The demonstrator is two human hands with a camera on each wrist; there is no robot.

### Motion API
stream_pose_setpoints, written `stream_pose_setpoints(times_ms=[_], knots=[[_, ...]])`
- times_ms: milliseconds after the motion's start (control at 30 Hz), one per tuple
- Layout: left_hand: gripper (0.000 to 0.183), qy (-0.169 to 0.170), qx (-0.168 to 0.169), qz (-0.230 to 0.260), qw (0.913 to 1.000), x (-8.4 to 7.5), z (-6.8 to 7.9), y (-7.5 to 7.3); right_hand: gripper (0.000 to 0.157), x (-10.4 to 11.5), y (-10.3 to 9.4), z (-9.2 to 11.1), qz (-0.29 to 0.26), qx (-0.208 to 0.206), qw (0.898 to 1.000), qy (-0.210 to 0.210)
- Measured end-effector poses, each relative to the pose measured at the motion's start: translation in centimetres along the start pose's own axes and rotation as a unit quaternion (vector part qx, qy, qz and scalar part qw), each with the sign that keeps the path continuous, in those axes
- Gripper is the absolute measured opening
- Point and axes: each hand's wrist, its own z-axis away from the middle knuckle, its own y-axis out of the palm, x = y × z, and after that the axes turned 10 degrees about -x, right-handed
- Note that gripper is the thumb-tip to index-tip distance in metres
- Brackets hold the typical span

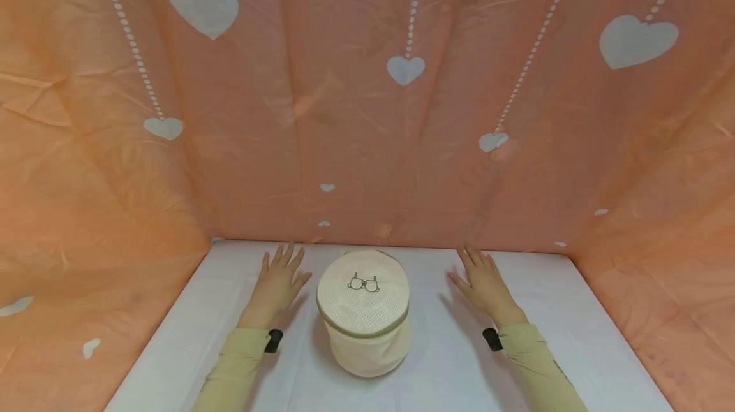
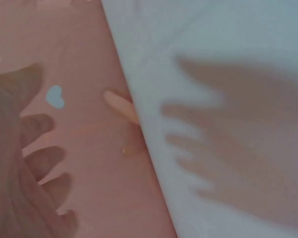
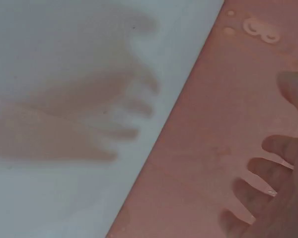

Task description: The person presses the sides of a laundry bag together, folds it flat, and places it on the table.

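Note:
A cream round fabric bag [image 1: 367, 351] stands upright on the white table. Its flat mesh lid [image 1: 363, 310] carries a line drawing of glasses and is edged by a darker olive rim. To the left of the bag my left hand [image 1: 277, 287] hovers palm down, fingers spread, holding nothing; in the left wrist view its fingers [image 2: 42, 161] stretch out over the hand's shadow. On the bag's other side my right hand [image 1: 485, 284] is held likewise, fingers extended and nothing in them. Both hands are apart from the bag.
The white table [image 1: 442, 374] ends at a back edge near both hands' fingertips. Behind it and along both sides hangs a peach-orange curtain [image 1: 356, 131] printed with white hearts. Dark bands [image 1: 274, 340] sit on both wrists, over khaki sleeves.

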Motion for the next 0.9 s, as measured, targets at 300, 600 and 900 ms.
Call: stream_pose_setpoints(times_ms=[300, 600, 900], knots=[[0.062, -0.042, 0.061, 0.103, 0.9919, 0.0, 0.4, -1.2, 0.057, 1.2, -0.6, -0.1, -0.039, 0.031, 0.999, 0.009], [0.061, -0.073, 0.081, 0.190, 0.9757, -0.1, 1.0, -1.5, 0.051, 2.4, -0.6, 0.5, -0.118, 0.067, 0.987, 0.081], [0.056, -0.093, 0.062, 0.246, 0.9628, 0.1, 1.7, -1.7, 0.045, 2.9, -0.3, 1.1, -0.196, 0.054, 0.976, 0.083]])
